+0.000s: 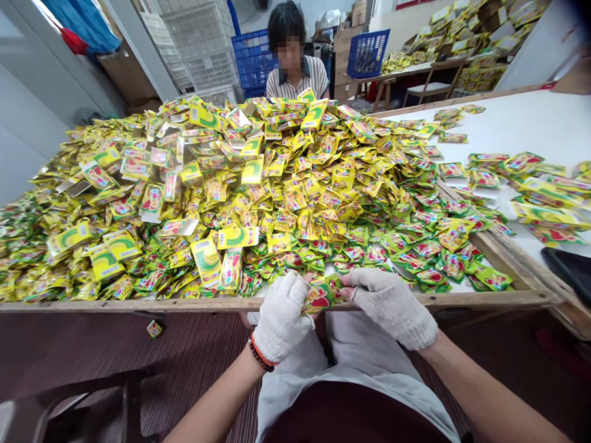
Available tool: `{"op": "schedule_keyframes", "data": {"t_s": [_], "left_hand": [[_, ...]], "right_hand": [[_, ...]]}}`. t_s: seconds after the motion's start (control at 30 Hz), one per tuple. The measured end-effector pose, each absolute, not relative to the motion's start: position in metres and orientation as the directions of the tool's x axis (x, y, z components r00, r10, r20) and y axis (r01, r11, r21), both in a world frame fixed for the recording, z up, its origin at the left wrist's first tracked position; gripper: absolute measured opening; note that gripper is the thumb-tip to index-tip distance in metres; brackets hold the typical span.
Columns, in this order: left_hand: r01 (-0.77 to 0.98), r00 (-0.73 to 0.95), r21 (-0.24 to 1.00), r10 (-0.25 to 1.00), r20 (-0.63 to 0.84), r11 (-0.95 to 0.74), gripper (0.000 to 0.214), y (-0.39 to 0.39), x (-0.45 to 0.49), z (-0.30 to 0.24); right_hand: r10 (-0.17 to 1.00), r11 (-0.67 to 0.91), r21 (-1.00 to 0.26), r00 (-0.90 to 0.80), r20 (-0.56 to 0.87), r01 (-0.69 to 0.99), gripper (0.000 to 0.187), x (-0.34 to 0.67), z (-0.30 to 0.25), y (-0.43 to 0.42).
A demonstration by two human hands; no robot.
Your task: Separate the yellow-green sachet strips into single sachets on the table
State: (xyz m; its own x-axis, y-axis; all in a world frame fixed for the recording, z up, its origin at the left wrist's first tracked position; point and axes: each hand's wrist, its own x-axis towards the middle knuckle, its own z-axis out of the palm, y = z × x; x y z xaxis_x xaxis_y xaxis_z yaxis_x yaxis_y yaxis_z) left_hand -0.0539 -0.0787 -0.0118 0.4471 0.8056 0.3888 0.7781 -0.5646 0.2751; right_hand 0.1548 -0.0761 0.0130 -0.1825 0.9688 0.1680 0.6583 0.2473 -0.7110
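My left hand (284,313), in a white fingerless knit glove, is closed around a small yellow-green box (317,295) with red print. It holds the box over the table's front edge. My right hand (392,303), gloved the same way, pinches a small shiny packet (335,287) at the box's right end. How far the packet is inside the box cannot be made out. Just beyond both hands lies a large heap of yellow and green packets (319,201). Flat and opened cartons, such as a yellow carton (207,259), lie among them.
A wooden rim (133,307) edges the table. Filled boxes (549,200) and a dark phone-like object (579,274) lie on the right. Across the heap sits another person (296,68). A dark stool (88,407) stands at lower left; one small packet (154,329) is on the floor.
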Motion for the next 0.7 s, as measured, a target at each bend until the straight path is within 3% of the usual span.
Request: {"op": "schedule_keyframes", "data": {"t_s": [0.07,0.17,0.33,0.4,0.5,0.6,0.7], "left_hand": [[0.776,0.474,0.251,0.798,0.373,-0.579,0.06,-0.079,-0.052,-0.01],[0.775,0.51,0.203,0.781,0.359,-0.599,0.059,-0.079,-0.048,-0.01],[0.784,0.469,0.279,0.823,0.321,-0.555,0.059,-0.078,-0.042,-0.008],[0.725,0.486,0.371,0.813,0.321,-0.58,0.06,-0.077,-0.041,-0.004],[0.573,0.396,0.635,0.853,0.339,-0.518,0.069,-0.076,-0.044,0.004],[0.395,0.309,0.885,0.943,0.123,-0.245,0.05,-0.074,-0.05,0.01],[0.304,0.382,0.951,0.921,-0.069,-0.055,0.035,-0.073,-0.052,0.01]], "right_hand": [[0.966,0.253,-0.707,-0.209,0.15,0.661,0.017,0.153,0.011,-0.077],[0.931,0.239,-0.76,-0.366,0.002,0.604,0.021,0.154,0.011,-0.078],[0.889,0.032,-0.921,-0.431,-0.151,0.389,0.022,0.161,0.018,-0.081],[0.881,-0.002,-0.934,-0.442,-0.17,0.357,0.022,0.161,0.017,-0.081],[0.902,-0.042,-0.946,-0.395,-0.175,0.322,0.028,0.16,0.011,-0.081],[0.92,-0.027,-0.942,-0.361,-0.155,0.336,0.034,0.159,0.007,-0.082],[0.957,0.127,-0.881,-0.29,-0.013,0.457,0.03,0.157,0.006,-0.083]]}}
